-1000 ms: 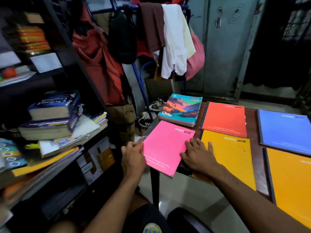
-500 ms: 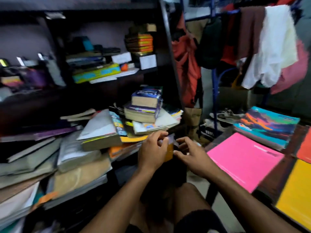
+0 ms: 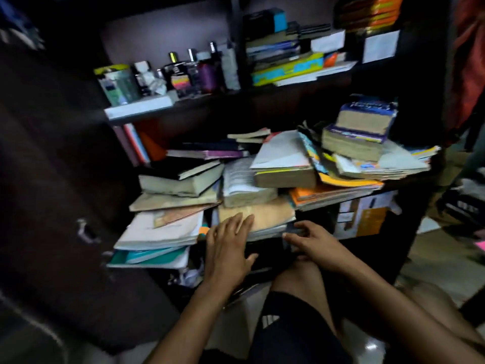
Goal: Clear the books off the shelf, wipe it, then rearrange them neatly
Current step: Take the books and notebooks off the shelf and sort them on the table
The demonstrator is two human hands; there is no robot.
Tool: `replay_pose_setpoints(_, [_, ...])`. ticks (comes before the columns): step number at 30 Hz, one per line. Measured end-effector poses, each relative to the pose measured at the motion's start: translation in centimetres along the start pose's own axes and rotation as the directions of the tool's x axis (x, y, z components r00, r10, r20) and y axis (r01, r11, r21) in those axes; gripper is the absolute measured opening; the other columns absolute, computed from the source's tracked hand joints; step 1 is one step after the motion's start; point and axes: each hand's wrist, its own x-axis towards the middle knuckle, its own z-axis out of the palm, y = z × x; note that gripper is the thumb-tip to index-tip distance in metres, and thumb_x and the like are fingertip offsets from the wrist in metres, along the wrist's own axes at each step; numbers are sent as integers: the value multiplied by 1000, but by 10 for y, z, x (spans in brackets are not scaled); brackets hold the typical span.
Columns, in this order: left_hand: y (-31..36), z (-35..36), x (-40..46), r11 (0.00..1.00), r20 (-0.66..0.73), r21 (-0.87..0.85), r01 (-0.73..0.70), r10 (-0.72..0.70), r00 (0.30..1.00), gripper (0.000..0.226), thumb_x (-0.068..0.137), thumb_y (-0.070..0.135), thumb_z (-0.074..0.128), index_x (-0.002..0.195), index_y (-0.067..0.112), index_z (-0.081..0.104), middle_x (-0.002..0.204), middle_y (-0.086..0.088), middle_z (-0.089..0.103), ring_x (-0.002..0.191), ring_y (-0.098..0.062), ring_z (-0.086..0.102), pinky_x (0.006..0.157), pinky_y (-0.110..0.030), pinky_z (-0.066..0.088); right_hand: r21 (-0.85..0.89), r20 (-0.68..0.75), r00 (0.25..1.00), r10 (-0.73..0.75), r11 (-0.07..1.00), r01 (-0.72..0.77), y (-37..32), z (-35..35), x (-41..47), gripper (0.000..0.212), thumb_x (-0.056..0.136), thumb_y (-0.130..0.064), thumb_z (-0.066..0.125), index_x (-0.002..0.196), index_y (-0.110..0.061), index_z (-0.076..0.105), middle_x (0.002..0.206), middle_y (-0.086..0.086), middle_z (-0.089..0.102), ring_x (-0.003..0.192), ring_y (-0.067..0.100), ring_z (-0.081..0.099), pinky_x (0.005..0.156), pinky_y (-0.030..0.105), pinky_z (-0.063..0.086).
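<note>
Your left hand (image 3: 227, 243) lies spread, fingers resting on the tan book (image 3: 265, 214) at the front of the messy pile of books (image 3: 262, 174) on the shelf (image 3: 409, 185). Your right hand (image 3: 312, 240) hovers loosely spread just beside it.

At your twelve o'clock, the shelf (image 3: 236, 101) looks like dark matt wood. The books (image 3: 262, 179) are worn, yellowed paper with soft matt covers. At eleven o'clock the bottles (image 3: 194, 69) show glossy glass and plastic.
</note>
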Motion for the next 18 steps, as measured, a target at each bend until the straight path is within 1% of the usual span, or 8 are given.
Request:
replay_pose_setpoints(2, [-15, 2, -6, 998, 73, 59, 19, -24, 997, 92, 81, 36, 76, 157, 40, 23, 165, 5, 25, 151, -18, 23, 123, -45, 17, 193, 59, 994, 87, 976, -97, -4, 18, 3, 30, 94, -36, 68, 116, -17, 61, 115, 13, 69, 105, 32, 69, 90, 47, 59])
replay_pose_setpoints(3, [-17, 3, -5, 998, 74, 55, 23, -27, 997, 92, 82, 29, 75, 157, 40, 22, 165, 5, 24, 152, -19, 22, 123, -44, 19, 283, 76, 990, 117, 950, -134, -5, 24, 4, 30, 96, -33, 67, 119, -15, 60, 114, 15, 69, 105, 34, 69, 87, 45, 60])
replay_pose_setpoints(5, [-20, 3, -3, 999, 60, 31, 33, -35, 998, 90, 81, 16, 73, 155, 40, 28, 162, 3, 31, 149, -24, 28, 119, -43, 32, 427, 94, 984, 149, 887, -175, -9, 35, 6, 39, 96, -31, 68, 126, -11, 55, 111, 15, 69, 100, 35, 72, 77, 41, 62])
replay_pose_setpoints(8, [-20, 1, 3, 996, 29, -29, 85, -84, 996, 76, 83, 9, 70, 149, 35, 44, 155, 0, 45, 142, -31, 40, 104, -45, 49, 477, 55, 977, 204, 855, -205, -13, 44, 12, 53, 93, -37, 71, 133, -16, 43, 118, 19, 64, 96, 36, 71, 69, 39, 61])
replay_pose_setpoints(10, [-23, -4, 7, 995, -10, -55, 85, -85, 996, 69, 80, 10, 75, 143, 30, 55, 146, -2, 56, 135, -34, 50, 92, -46, 57, 516, 66, 968, 242, 822, -241, -19, 44, 14, 59, 91, -42, 72, 135, -17, 41, 119, 22, 63, 94, 39, 72, 68, 41, 62])
replay_pose_setpoints(12, [-25, -13, 9, 993, -51, -92, 71, -76, 996, 65, 81, 8, 77, 140, 27, 59, 141, -2, 60, 132, -33, 53, 87, -46, 59, 586, 103, 963, 248, 767, -260, -28, 43, 16, 56, 90, -41, 72, 133, -14, 48, 119, 23, 65, 93, 41, 73, 69, 43, 62])
replay_pose_setpoints(15, [-22, -42, 10, 994, -42, -98, 57, -61, 997, 59, 90, 15, 68, 144, 34, 54, 144, 7, 55, 135, -21, 47, 90, -42, 57, 676, 176, 962, 210, 684, -274, -45, 37, 8, 42, 93, -36, 65, 127, -14, 55, 118, 22, 66, 99, 45, 69, 76, 47, 60])
replay_pose_setpoints(18, [-22, -70, -2, 994, -48, -108, 27, -32, 998, 56, 93, 22, 64, 144, 40, 52, 141, 14, 54, 130, -15, 46, 86, -40, 55, 684, 201, 965, 166, 682, -259, -54, 30, 0, 41, 92, -44, 58, 124, -18, 60, 111, 16, 69, 100, 38, 68, 77, 49, 59])
